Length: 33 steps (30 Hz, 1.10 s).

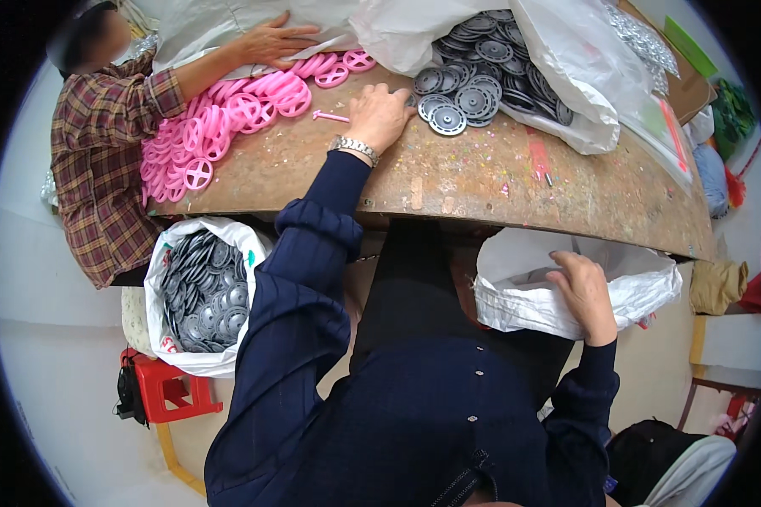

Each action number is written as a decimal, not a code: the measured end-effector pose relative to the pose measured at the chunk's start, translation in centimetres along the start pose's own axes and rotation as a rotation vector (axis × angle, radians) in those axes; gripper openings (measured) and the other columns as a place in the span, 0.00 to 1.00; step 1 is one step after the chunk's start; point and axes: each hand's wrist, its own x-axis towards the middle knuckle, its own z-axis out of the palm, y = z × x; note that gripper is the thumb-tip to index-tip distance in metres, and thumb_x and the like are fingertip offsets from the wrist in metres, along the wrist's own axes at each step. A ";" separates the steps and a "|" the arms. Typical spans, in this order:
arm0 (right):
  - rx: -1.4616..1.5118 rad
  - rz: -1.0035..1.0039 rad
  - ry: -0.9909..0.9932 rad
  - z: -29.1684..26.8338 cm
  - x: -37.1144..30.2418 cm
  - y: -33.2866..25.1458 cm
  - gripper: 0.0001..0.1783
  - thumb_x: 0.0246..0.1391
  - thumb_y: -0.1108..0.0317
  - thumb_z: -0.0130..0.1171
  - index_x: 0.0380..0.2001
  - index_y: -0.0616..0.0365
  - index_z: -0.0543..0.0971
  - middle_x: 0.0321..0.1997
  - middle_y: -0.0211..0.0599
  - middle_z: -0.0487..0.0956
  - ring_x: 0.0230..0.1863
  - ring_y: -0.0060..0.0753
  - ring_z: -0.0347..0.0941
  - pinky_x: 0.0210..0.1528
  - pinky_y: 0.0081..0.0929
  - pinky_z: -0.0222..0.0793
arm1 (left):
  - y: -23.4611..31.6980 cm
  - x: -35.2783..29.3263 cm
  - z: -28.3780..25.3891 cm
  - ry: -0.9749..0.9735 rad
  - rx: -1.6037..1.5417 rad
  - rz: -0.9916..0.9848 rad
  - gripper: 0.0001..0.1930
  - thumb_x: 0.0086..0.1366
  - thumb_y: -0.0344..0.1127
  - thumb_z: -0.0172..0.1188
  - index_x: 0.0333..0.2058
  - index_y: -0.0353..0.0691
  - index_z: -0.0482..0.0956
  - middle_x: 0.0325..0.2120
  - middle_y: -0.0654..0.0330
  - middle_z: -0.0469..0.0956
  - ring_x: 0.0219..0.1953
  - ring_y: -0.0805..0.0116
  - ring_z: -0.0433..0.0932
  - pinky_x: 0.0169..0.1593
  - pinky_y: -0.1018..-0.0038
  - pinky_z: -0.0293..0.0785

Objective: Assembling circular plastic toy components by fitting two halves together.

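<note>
My left hand (380, 117), with a metal-band watch (354, 149) at the wrist, rests on the worn wooden table with its fingers curled. A dark grey disc (411, 100) shows between finger and thumb, mostly hidden. Beside that hand, a thin pink rod (331, 117) with a small crosspiece points left; I cannot tell whether its hidden end is touched. Grey ridged plastic discs (448, 119) spill from a white sack just to the right. Over the mouth of another white sack (528, 308), below the table edge, my right hand (585, 296) hangs with fingers spread, holding nothing.
Pink spoked rings (228, 118) lie heaped at the left, where a co-worker's hand (275, 40) reaches over a white sack. A white bag of grey discs (207, 296) stands below the table's left side, near a red stool (173, 390). Clear plastic bags (664, 139) lie at right.
</note>
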 end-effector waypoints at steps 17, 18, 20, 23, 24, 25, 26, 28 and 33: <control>0.254 -0.233 0.065 0.3 3.5 -6.8 0.15 0.52 0.72 0.62 0.45 0.58 0.79 0.39 0.47 0.82 0.39 0.50 0.78 0.42 0.38 0.73 | -0.4 -1.1 -0.9 0.328 -0.210 0.102 0.06 0.62 0.34 0.59 0.30 0.37 0.76 0.27 0.49 0.78 0.32 0.46 0.79 0.38 0.57 0.77; 0.347 -0.199 0.144 0.5 3.8 -7.1 0.18 0.54 0.74 0.61 0.49 0.57 0.78 0.39 0.46 0.82 0.37 0.46 0.79 0.42 0.34 0.74 | 0.2 -1.6 -1.4 0.328 -0.205 0.096 0.06 0.62 0.34 0.59 0.30 0.37 0.76 0.27 0.49 0.78 0.32 0.46 0.79 0.38 0.57 0.77; 0.474 -0.153 0.215 -0.1 4.9 -9.1 0.21 0.55 0.76 0.59 0.54 0.58 0.75 0.39 0.43 0.81 0.36 0.38 0.77 0.42 0.30 0.73 | 1.9 -3.6 -3.3 0.430 -0.472 0.187 0.05 0.62 0.31 0.58 0.30 0.36 0.75 0.28 0.50 0.77 0.34 0.48 0.78 0.39 0.57 0.75; 0.708 -0.085 0.282 -0.1 7.2 -11.2 0.27 0.56 0.78 0.58 0.61 0.58 0.70 0.36 0.40 0.81 0.34 0.26 0.75 0.40 0.24 0.72 | 4.9 -6.9 -4.3 0.425 -0.748 0.245 0.06 0.64 0.31 0.60 0.37 0.34 0.79 0.32 0.49 0.79 0.35 0.50 0.79 0.39 0.63 0.75; 0.813 -0.062 0.280 0.1 8.0 -11.5 0.30 0.55 0.79 0.60 0.62 0.58 0.68 0.34 0.39 0.81 0.33 0.24 0.75 0.38 0.24 0.72 | 6.2 -8.0 -5.0 0.393 -0.829 0.202 0.07 0.63 0.30 0.61 0.37 0.34 0.80 0.31 0.49 0.79 0.33 0.51 0.79 0.38 0.64 0.74; 0.815 -0.068 0.274 0.3 8.6 -11.6 0.30 0.55 0.79 0.60 0.62 0.58 0.68 0.34 0.39 0.81 0.33 0.24 0.75 0.38 0.24 0.72 | 7.2 -9.0 -6.0 0.331 -0.948 0.178 0.07 0.64 0.30 0.60 0.38 0.33 0.80 0.31 0.49 0.80 0.33 0.53 0.79 0.38 0.66 0.74; 0.827 -0.099 0.269 0.7 9.1 -11.8 0.29 0.54 0.79 0.60 0.61 0.58 0.69 0.32 0.37 0.80 0.32 0.22 0.74 0.36 0.22 0.72 | 7.9 -9.8 -6.4 0.285 -1.015 0.137 0.07 0.64 0.30 0.59 0.38 0.33 0.80 0.30 0.51 0.80 0.32 0.58 0.79 0.37 0.67 0.74; 0.902 -0.164 0.303 2.0 10.2 -11.9 0.25 0.54 0.78 0.61 0.56 0.60 0.71 0.29 0.31 0.77 0.29 0.18 0.72 0.31 0.18 0.67 | 8.1 -11.3 -6.8 0.245 -1.078 0.085 0.07 0.65 0.30 0.59 0.38 0.32 0.80 0.29 0.53 0.80 0.31 0.63 0.79 0.36 0.69 0.73; 0.793 -0.137 0.181 3.1 11.1 -12.5 0.14 0.54 0.77 0.61 0.45 0.61 0.76 0.25 0.27 0.75 0.25 0.16 0.67 0.27 0.16 0.62 | 6.9 -14.7 -5.8 -0.042 -1.347 -0.072 0.08 0.67 0.32 0.59 0.38 0.33 0.79 0.31 0.61 0.78 0.30 0.78 0.77 0.34 0.76 0.73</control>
